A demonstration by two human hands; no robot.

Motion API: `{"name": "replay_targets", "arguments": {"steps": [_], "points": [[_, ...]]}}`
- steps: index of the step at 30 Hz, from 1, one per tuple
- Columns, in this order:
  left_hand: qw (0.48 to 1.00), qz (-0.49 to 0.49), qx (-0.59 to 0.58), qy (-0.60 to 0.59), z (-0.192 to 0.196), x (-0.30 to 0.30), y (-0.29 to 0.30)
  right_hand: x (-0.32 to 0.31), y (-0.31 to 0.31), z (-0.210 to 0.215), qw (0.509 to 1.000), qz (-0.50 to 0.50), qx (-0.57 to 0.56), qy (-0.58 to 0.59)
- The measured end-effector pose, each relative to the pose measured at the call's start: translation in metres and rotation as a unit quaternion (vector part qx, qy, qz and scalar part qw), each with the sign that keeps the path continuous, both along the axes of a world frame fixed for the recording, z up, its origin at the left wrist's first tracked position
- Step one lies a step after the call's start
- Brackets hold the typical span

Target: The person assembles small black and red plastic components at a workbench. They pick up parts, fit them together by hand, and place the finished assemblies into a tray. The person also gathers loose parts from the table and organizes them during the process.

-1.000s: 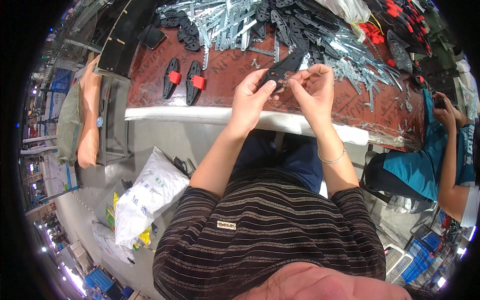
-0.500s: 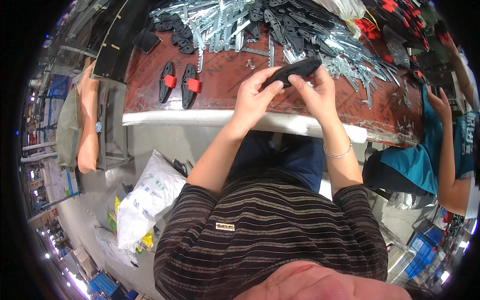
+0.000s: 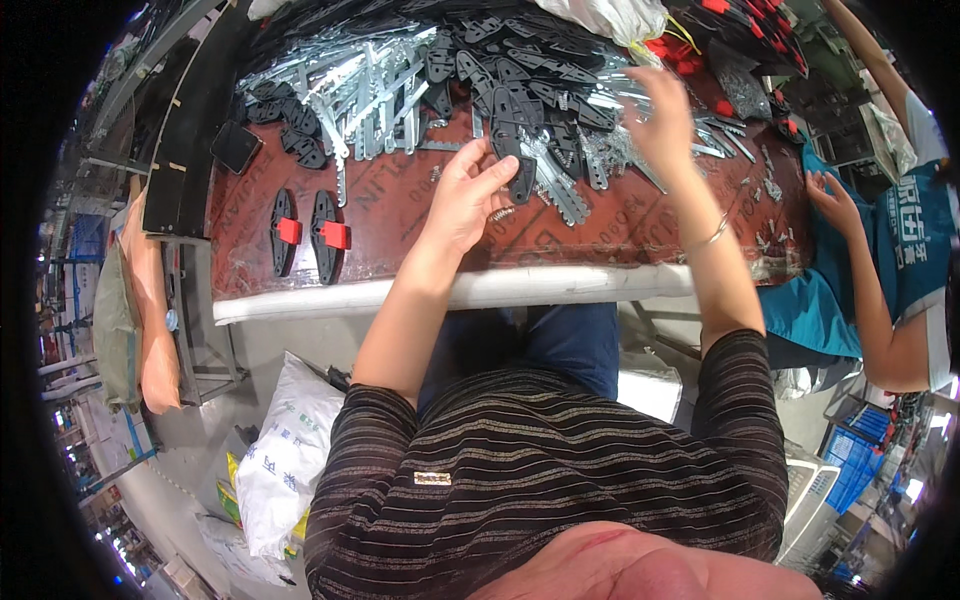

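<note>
My left hand (image 3: pixel 466 195) pinches a black plastic handle piece (image 3: pixel 519 180) by its edge, thumb on top, above the red-brown tabletop (image 3: pixel 400 235). Slightly blurred, my right hand (image 3: pixel 660 122) is raised over the right part of the pile, fingers apart and nothing visible in it. Beneath and beyond it lie flat silver metal strips (image 3: pixel 572 200), toothed along one edge, and small clear bags. More black handle pieces (image 3: pixel 500 65) are heaped at the back centre. Two black handles with red tabs, one (image 3: pixel 284 232) beside the other (image 3: pixel 326 237), lie at the left.
A white padded roll (image 3: pixel 330 302) runs along the table's front edge. Red parts (image 3: pixel 683 55) and a white plastic bag (image 3: pixel 610 20) sit at the back right. A co-worker in a teal vest (image 3: pixel 915 225) is on the right. A white sack (image 3: pixel 293 450) stands on the floor at left.
My right hand has let go of the black handle piece and moved right and up over the pile. My left hand keeps the piece, now turned more upright. The view has shifted.
</note>
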State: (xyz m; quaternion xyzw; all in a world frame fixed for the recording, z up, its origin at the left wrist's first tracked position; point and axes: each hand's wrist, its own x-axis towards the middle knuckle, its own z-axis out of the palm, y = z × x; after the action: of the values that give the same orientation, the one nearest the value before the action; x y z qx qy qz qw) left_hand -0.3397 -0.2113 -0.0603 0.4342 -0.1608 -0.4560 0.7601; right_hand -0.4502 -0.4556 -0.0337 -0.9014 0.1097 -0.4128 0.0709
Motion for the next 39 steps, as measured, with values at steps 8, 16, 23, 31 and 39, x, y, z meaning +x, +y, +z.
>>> {"name": "replay_targets", "arguments": {"steps": [8, 16, 23, 31, 39], "points": [[0.999, 0.033, -0.036, -0.002, -0.007, 0.013, -0.007, 0.043, -0.150, -0.047, 0.927, -0.173, 0.148, 0.298], [0.998, 0.051, -0.033, -0.007, -0.005, 0.013, -0.007, 0.017, -0.189, -0.046, 0.915, -0.151, 0.157, 0.340], [0.998, 0.053, -0.043, -0.007, -0.004, 0.012, -0.006, -0.005, -0.098, -0.015, 0.885, -0.012, 0.465, -0.009], [0.995, 0.071, -0.066, 0.004, -0.004, -0.004, -0.001, -0.015, 0.101, -0.011, 0.650, 0.196, 0.726, -0.115], [0.988, 0.115, -0.091, -0.054, 0.003, -0.032, 0.014, -0.019, 0.144, -0.012, 0.695, 0.211, 0.670, -0.151]]}}
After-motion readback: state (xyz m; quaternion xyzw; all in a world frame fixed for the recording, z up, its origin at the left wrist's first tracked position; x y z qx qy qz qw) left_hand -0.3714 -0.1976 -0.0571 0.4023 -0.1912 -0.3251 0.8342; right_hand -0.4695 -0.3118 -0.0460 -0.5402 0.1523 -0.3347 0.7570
